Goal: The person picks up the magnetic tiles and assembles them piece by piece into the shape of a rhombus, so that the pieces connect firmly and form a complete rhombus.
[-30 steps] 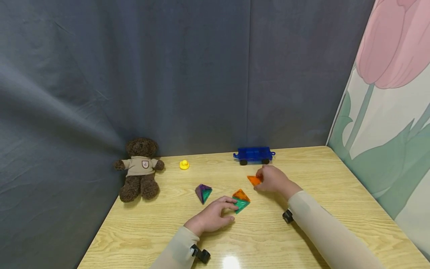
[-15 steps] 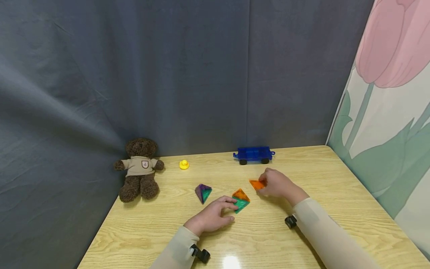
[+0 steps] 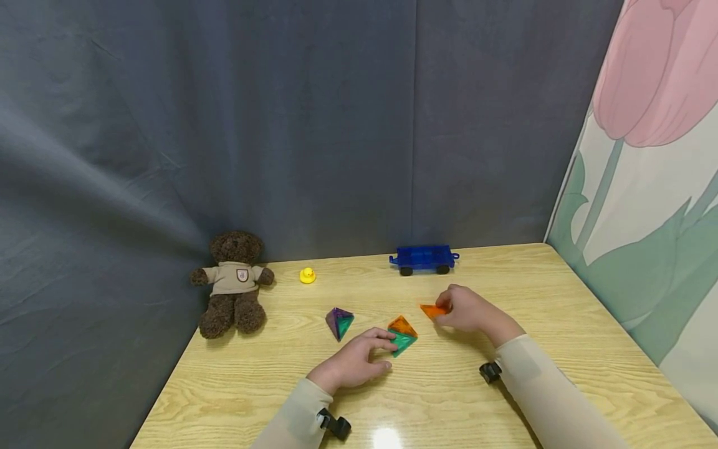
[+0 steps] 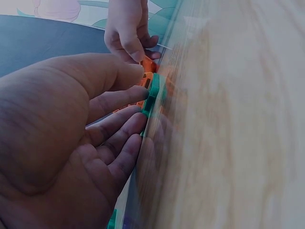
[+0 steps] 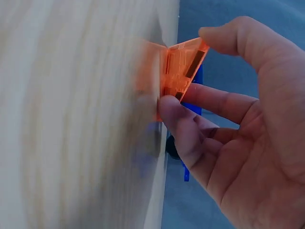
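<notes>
In the head view, a translucent orange triangular magnetic tile [image 3: 432, 310] is pinched by my right hand [image 3: 471, 313]. The right wrist view shows this orange tile [image 5: 183, 67] between thumb and fingers, tilted, with its lower edge at the tabletop. My left hand [image 3: 354, 362] has its fingertips resting on a green triangular tile [image 3: 402, 341], fingers fairly straight. Edge to edge with the green tile lies another orange triangular tile [image 3: 401, 324]. Seen from the left wrist, the green tile [image 4: 153, 88] sits at the fingertips, with the right hand [image 4: 127, 28] beyond.
A purple-and-green tile piece [image 3: 339, 323] lies left of the joined pair. Toward the back stand a blue wheeled wagon [image 3: 424, 258] and a yellow toy duck [image 3: 307, 275]. A brown teddy bear [image 3: 235, 280] sits at the left edge of the wooden table [image 3: 224, 386].
My right hand has moved slightly toward me and to the right, bringing the pinched orange tile along. The left hand and the joined tiles have stayed in place.
</notes>
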